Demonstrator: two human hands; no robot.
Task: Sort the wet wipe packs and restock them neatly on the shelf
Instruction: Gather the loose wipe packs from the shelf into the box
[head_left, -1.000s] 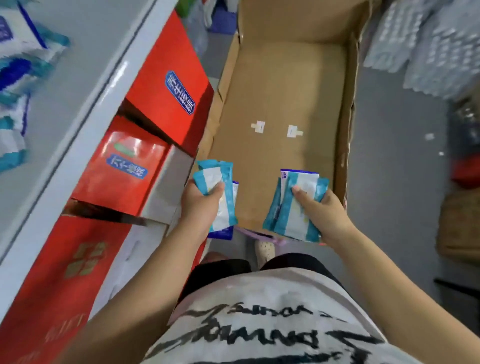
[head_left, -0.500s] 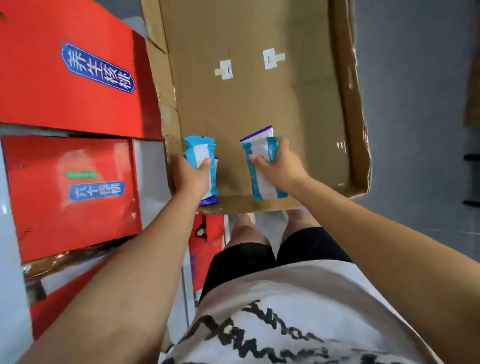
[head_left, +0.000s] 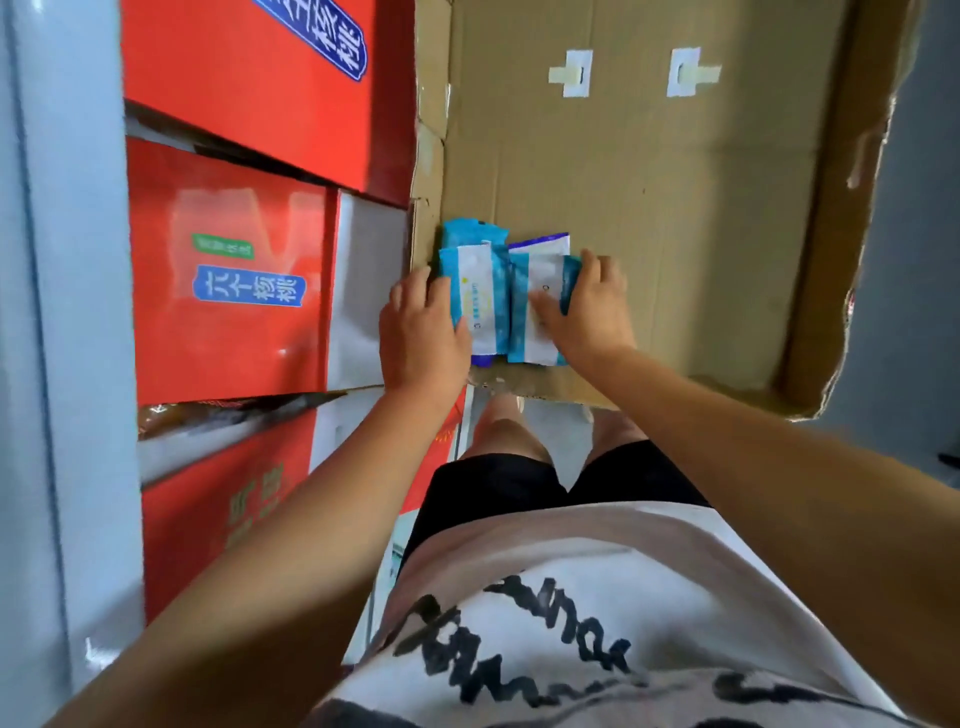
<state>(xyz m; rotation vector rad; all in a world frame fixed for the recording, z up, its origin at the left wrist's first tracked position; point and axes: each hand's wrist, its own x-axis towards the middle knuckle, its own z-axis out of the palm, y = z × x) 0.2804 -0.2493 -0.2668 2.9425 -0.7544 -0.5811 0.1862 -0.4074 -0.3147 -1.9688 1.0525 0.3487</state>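
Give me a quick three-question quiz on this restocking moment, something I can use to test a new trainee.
1. True or false: the left hand and the right hand both grip blue-and-white plastic wet wipe packs.
2. What are the packs held over? A) a brown cardboard box B) a metal trolley C) a glass table
3. Fill in the gap: the glossy cardboard cartons stacked to the left of the box are ___ in colour.

Key: 1 true; 2 A; 3 red.
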